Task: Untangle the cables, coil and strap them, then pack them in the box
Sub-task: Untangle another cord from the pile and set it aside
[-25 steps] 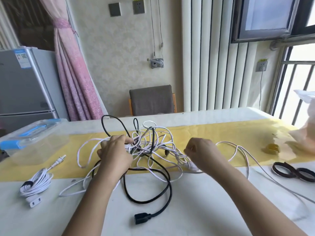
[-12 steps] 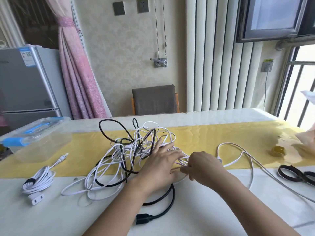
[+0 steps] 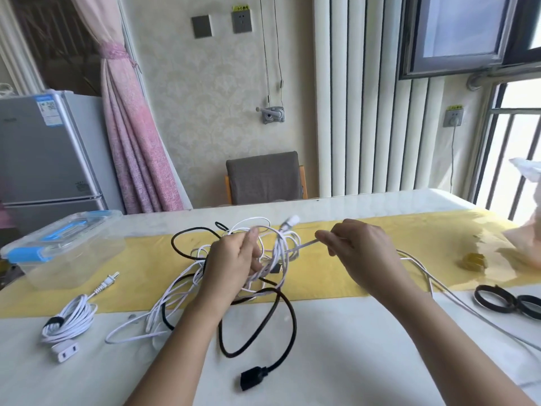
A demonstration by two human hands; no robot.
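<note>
A tangle of white cables (image 3: 275,247) and one black cable (image 3: 288,315) lies mid-table, partly lifted. My left hand (image 3: 234,259) grips a bunch of the white loops and holds them above the table. My right hand (image 3: 360,247) pinches a single white strand, stretched taut toward the tangle. The black cable's socket end (image 3: 253,381) rests near the front edge. A coiled, strapped white cable (image 3: 70,320) with its plug lies at the front left. The clear plastic box (image 3: 63,250) with blue latches stands shut at the left.
Black strap loops (image 3: 494,298) lie at the right edge, with a small yellow-brown roll (image 3: 472,260) and a plastic bag (image 3: 527,244) behind them. A yellow runner (image 3: 351,285) crosses the white table. A grey chair (image 3: 265,178) stands behind the table.
Both hands rose off the table with the cables. The left hand went from lying flat on the tangle to gripping white loops, and the right hand drew one strand out to the right.
</note>
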